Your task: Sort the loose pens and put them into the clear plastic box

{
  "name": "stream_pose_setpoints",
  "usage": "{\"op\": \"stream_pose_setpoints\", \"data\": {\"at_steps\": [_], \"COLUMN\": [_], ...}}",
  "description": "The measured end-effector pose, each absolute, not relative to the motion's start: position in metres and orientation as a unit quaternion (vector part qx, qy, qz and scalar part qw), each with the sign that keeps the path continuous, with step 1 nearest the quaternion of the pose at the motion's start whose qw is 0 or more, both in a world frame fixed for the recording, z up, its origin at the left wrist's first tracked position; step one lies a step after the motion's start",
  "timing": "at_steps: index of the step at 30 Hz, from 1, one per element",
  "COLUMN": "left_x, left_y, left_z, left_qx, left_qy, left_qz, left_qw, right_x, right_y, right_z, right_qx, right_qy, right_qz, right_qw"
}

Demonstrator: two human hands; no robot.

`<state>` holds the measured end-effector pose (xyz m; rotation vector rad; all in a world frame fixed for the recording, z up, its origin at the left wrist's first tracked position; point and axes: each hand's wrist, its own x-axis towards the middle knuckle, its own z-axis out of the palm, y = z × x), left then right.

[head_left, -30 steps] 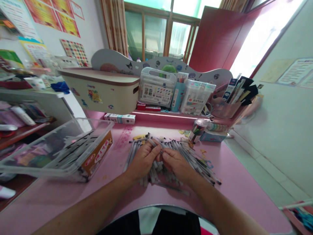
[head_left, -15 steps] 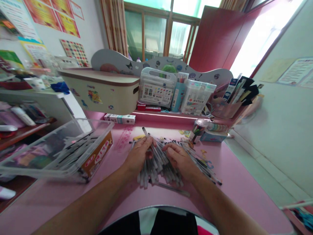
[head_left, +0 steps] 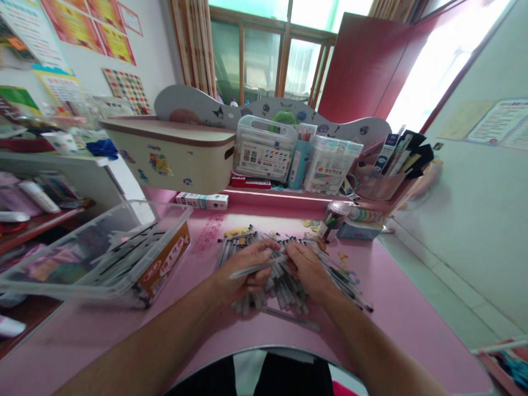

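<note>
Many clear pens with dark tips lie in a loose pile (head_left: 289, 289) on the pink desk (head_left: 214, 330). Above the pile, a single clear pen (head_left: 253, 269) is held nearly level, slanting up to the right. My left hand (head_left: 247, 267) is closed around this pen, which lies across its fingers. At the pen's right end, my right hand (head_left: 305, 264) pinches it with thumb and fingers. One separate pen (head_left: 291, 318) rests on the desk in front of the pile.
A clear plastic bin (head_left: 94, 294) holding pens and a brown box stands on the left. Behind the pile, a shelf carries a cream lidded box (head_left: 177, 159), marker cases (head_left: 266, 154) and a pink holder (head_left: 377, 184). A jar (head_left: 333, 220) stands at the back right.
A pen that stood tilted upward in my left hand now lies nearly level between both hands. My right hand has moved slightly and closed on its end.
</note>
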<state>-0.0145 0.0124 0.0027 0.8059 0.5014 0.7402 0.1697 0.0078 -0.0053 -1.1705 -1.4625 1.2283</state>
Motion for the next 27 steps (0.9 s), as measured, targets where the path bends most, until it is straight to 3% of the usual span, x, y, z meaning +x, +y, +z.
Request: {"op": "stream_pose_setpoints", "data": {"at_steps": [11,18,22,27], "left_x": [-0.007,-0.006,-0.005,-0.005], "left_y": [0.017,0.02,0.019,0.019], "left_z": [0.001,-0.005,-0.003,0.0], "left_qx": [0.399,0.385,0.369,0.363], "left_qy": [0.301,0.302,0.316,0.318], "left_qz": [0.511,0.515,0.526,0.53], "left_qw": [0.699,0.704,0.698,0.697], "right_x": [0.168,0.169,0.166,0.166], "right_y": [0.01,0.011,0.007,0.004], "right_z": [-0.009,-0.009,-0.008,-0.008], "right_qx": [-0.513,-0.502,-0.489,-0.453], "right_qy": [-0.563,-0.625,-0.637,-0.6], "right_qz": [0.431,0.401,0.371,0.418], "right_qw": [0.484,0.443,0.466,0.51]}}
